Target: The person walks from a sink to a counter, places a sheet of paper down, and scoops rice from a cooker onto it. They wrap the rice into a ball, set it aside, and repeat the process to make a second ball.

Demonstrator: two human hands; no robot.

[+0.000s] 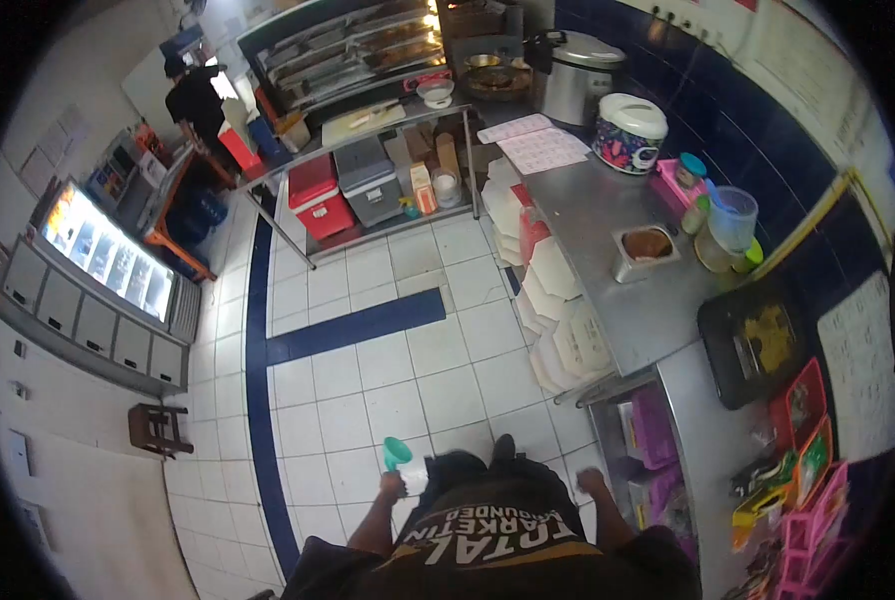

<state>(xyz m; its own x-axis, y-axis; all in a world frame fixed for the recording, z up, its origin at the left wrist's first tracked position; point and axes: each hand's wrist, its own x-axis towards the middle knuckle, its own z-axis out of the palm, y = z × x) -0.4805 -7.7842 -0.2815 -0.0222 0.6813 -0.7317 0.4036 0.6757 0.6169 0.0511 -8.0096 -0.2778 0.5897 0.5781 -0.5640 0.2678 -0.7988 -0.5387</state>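
Note:
My left hand (393,487), low in the head view beside my dark shirt, is closed round a white container (414,477). A green funnel (397,452) shows at the top of the container, its wide mouth tipped to the side. My right hand (593,483) hangs at my other side with its fingers curled in and nothing visible in them. It is apart from the steel counter's lower shelf, where purple bins (654,430) stand.
On the steel counter (608,215) are a metal pan (646,250), a flowered rice cooker (630,135) and a black tray (756,340). Stacked white boxes (568,345) fill its side. Coolers (318,195) stand on a rack ahead. A person (196,100) stands far left. A stool (160,430) is by the wall.

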